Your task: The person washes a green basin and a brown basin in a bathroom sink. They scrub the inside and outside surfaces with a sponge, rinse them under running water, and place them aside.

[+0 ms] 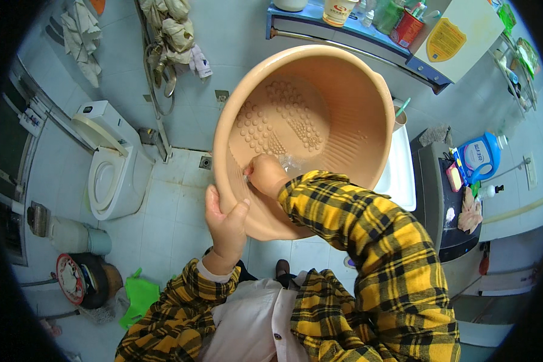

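Observation:
A large tan plastic foot-soaking tub (353, 90), with round bumps on its bottom and ribbed walls, is tilted in front of me. My left hand (226, 221) grips its rim at the near left, thumb on the inner side. Inside the tub, my right hand (266, 174) is closed against the left inner wall. Something small and pale shows at its fingertips, too little to name. A little clear water (292, 163) lies on the tub's bottom just beyond my right hand.
A white washbasin (400, 176) stands behind the tub's right side. Above hangs a blue shelf (312, 19) with a rail. At right, a washing machine (450, 226) carries a blue detergent bottle (477, 158). A white toilet (129, 181) and green plastic stool (140, 298) are left.

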Tool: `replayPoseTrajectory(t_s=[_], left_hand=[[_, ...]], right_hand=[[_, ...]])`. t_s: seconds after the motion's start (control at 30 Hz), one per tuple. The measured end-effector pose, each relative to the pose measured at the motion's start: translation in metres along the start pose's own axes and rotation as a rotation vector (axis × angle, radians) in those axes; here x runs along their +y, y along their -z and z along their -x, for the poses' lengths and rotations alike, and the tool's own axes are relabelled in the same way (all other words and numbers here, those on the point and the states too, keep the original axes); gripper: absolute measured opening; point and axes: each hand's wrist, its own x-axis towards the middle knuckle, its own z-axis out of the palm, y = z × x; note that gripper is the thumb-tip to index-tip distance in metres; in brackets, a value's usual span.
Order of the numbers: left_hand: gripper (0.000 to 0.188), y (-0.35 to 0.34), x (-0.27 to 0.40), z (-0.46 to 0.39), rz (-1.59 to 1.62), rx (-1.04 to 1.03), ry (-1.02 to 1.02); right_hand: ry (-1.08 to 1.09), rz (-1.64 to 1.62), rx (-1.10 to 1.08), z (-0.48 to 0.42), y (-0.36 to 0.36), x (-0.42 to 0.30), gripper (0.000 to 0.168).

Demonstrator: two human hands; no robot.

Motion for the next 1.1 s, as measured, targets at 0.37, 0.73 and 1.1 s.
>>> replayPoseTrajectory(t_s=[0.37,0.73,1.1], left_hand=[[0.049,0.003,0.003,-0.009,-0.026,-0.112,0.03],[0.042,-0.01,0.006,-0.005,0.18,0.063,0.134],[0.045,-0.008,-0.009,-0.004,0.029,-0.017,0.0]], right_hand=[[0.059,-0.413,0.537,-0.094,0.018,-0.024,0.012],[0.172,0.348,-0.211,-0.027,-0.006,0.031,0.008],[0.016,-0.066,-0.169,-0.021,0.011,0.017,0.006]])
